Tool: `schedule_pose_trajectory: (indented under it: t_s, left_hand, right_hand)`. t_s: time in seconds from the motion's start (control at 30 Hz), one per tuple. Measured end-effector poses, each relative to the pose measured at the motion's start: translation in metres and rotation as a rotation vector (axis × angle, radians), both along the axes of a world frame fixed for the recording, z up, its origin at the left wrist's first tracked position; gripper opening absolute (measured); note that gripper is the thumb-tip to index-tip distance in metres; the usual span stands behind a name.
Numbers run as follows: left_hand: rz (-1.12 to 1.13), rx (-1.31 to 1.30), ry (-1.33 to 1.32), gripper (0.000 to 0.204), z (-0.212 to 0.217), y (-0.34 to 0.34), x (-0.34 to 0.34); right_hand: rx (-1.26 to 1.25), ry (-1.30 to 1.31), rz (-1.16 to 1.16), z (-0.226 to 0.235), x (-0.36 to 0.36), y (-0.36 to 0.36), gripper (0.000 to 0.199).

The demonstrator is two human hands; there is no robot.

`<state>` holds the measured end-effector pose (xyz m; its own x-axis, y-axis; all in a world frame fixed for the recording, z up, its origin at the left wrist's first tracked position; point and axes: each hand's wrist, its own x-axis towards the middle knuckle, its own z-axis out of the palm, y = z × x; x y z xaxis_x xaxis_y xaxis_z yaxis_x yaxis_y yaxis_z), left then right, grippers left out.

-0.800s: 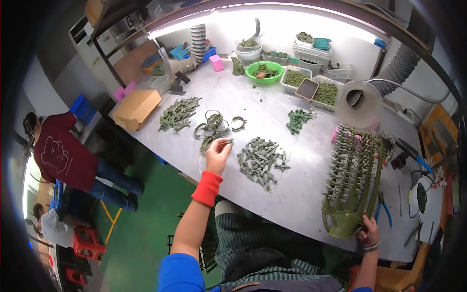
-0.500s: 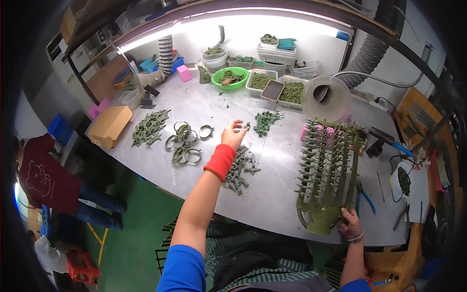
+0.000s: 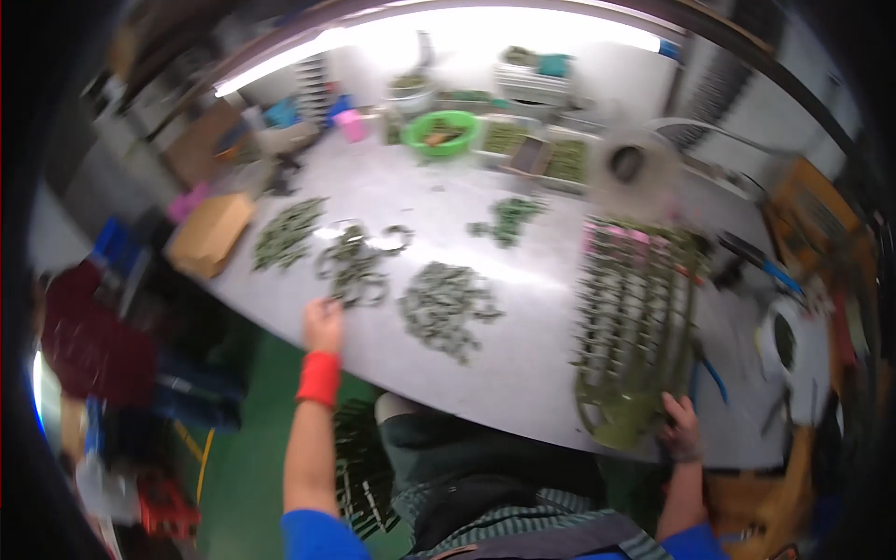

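A large dark-green rack-like frame (image 3: 627, 431), with upright bars carrying rows of small green pieces, lies on the right of the table. My right hand (image 3: 680, 425) is closed on its lower right corner. My left hand (image 3: 323, 325), with a red wristband above it, is over the table's front edge at the left. Motion smears its fingers, so whether it holds anything cannot be told. Nearest to it are several green rings (image 3: 355, 266) in a loose heap. A pile of small grey-green pieces (image 3: 450, 306) sits mid-table, and a darker green cluster (image 3: 511, 220) lies farther back.
Another green pile (image 3: 289, 233) and a cardboard box (image 3: 212, 235) occupy the left side. Along the back stand a bright green bowl (image 3: 441, 134), filled tubs (image 3: 566, 161) and a wide duct mouth (image 3: 635, 171). Blue-handled pliers (image 3: 714, 381) lie right of the frame. Another person (image 3: 98, 317) stands at far left.
My left hand has moved left and toward me, from beside the dark green cluster to the front edge near the rings. My right hand stays at the frame. The view is now blurred.
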<state>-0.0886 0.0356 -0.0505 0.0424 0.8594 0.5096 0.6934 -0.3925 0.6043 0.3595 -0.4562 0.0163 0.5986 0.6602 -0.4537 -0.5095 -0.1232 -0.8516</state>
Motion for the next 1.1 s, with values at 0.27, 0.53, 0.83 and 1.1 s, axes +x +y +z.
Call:
schedule_pose_trajectory:
  t_s: [0.27,0.53,0.83,1.1]
  left_hand:
    - [0.034,0.009,0.041,0.020,-0.002,-0.008,-0.031]
    - [0.051,0.165,0.102,0.020,-0.003,-0.011,-0.020]
    - [0.108,0.075,0.037,0.020,0.008,-0.019,-0.020]
    - [0.101,0.117,0.053,0.019,0.005,-0.018,-0.021]
  right_hand:
    - [0.145,0.091,0.262,0.007,0.006,0.013,0.014]
    - [0.125,0.034,0.198,-0.002,0.006,0.005,0.012]
    - [0.215,0.005,0.182,-0.005,0.005,0.010,0.015]
    - [0.214,-0.002,0.184,-0.002,0.003,0.012,0.018]
